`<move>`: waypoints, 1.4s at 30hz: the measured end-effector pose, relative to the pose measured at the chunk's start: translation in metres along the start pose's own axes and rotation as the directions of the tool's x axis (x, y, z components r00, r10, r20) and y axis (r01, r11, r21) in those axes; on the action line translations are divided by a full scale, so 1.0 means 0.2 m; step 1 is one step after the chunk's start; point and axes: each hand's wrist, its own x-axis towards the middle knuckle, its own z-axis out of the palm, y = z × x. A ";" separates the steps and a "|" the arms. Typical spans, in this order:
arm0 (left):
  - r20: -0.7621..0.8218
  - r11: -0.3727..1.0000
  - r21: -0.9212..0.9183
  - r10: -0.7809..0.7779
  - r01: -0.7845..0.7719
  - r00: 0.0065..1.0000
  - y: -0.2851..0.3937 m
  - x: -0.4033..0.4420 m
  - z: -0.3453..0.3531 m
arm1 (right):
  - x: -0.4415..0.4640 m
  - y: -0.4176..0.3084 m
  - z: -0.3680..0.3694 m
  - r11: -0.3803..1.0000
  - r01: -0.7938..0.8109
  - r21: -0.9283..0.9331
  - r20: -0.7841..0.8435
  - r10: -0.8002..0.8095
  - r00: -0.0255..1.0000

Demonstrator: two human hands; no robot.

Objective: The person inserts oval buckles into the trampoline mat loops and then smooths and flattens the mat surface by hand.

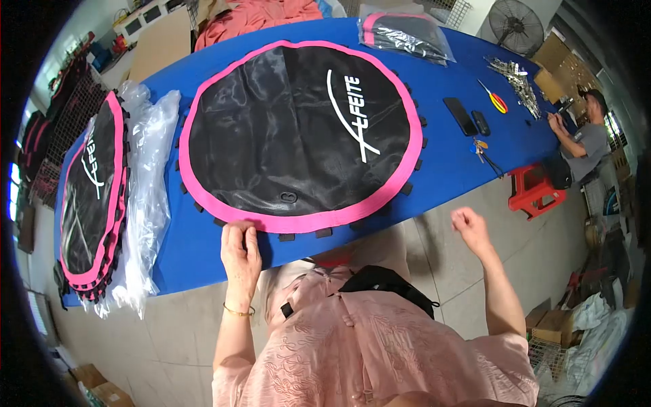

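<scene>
A round black trampoline mat [271,136] with a pink border and black tabs around its edge lies flat on the blue table. White lettering runs down its right half. My left hand [241,254] is at the mat's near edge, its fingers closed on the pink border and a tab. Off the table's front edge, to the right, my right hand [470,229] hangs in the air with its fingers curled in. I see nothing in it.
A stack of similar mats [95,190] lies at the left beside clear plastic bags [150,190]. A bagged mat [405,37] sits at the back. Rightward are a phone [460,116], snips [497,102], keys [479,146], metal pieces [517,85], a seated person [588,139] and a red stool [537,191].
</scene>
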 end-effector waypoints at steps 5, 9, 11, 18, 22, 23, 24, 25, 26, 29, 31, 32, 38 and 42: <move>0.042 0.967 0.235 0.087 -0.094 0.995 -0.20 -0.02 0.08 | 0.18 -0.52 0.16 0.907 0.393 -0.155 -0.202 -0.418 0.886; 0.056 0.940 0.313 0.126 -0.137 0.990 -0.19 -0.03 0.09 | 0.41 -0.67 0.24 0.828 0.509 -0.234 -0.218 -0.555 0.802; 0.053 0.942 0.302 0.137 -0.147 0.989 -0.19 -0.03 0.08 | 0.56 -0.72 0.29 0.771 0.566 -0.292 -0.209 -0.629 0.749; 0.045 0.947 0.304 0.099 -0.108 0.994 -0.16 -0.03 0.07 | 0.78 -0.90 0.48 0.669 0.696 -0.262 -0.114 -0.738 0.665; 0.028 0.947 0.304 0.098 -0.102 0.995 -0.13 -0.03 0.07 | 0.60 -1.18 0.76 0.468 0.874 -0.126 0.198 -0.852 0.485; 0.044 0.946 0.310 0.079 -0.089 0.996 -0.14 -0.03 0.07 | 0.54 -1.27 0.82 0.434 0.896 -0.097 0.247 -0.861 0.444; 0.058 0.946 0.316 0.062 -0.077 0.996 -0.14 -0.03 0.07 | 0.53 -1.29 0.91 0.361 0.930 -0.071 0.252 -0.895 0.367; 0.056 0.949 0.308 0.057 -0.071 0.997 -0.13 -0.03 0.07 | 0.52 -1.31 0.99 0.346 0.938 -0.007 0.244 -0.909 0.337; 0.051 0.949 0.307 0.052 -0.065 0.997 -0.13 -0.03 0.07 | 0.51 -1.32 1.04 0.330 0.942 0.055 0.234 -0.922 0.309; 0.048 0.956 0.286 0.050 -0.062 0.998 -0.12 -0.02 0.06 | 0.48 -1.33 1.15 0.284 0.957 0.063 0.318 -0.915 0.250; 0.040 0.955 0.292 0.045 -0.055 0.998 -0.11 -0.02 0.06 | 0.45 -1.32 1.15 0.317 0.940 0.125 0.324 -0.909 0.263; 0.038 0.954 0.296 0.040 -0.049 0.999 -0.11 -0.02 0.06 | 0.45 -1.29 1.15 0.321 0.935 0.148 0.336 -0.906 0.258; 0.035 0.955 0.289 0.055 -0.063 0.998 -0.12 -0.02 0.06 | 0.58 -1.20 0.99 0.375 0.911 -0.169 0.280 -0.868 0.409; 0.041 0.957 0.284 0.047 -0.057 0.998 -0.12 -0.03 0.06 | 0.75 -1.07 0.93 0.511 0.791 -0.336 0.097 -0.817 0.569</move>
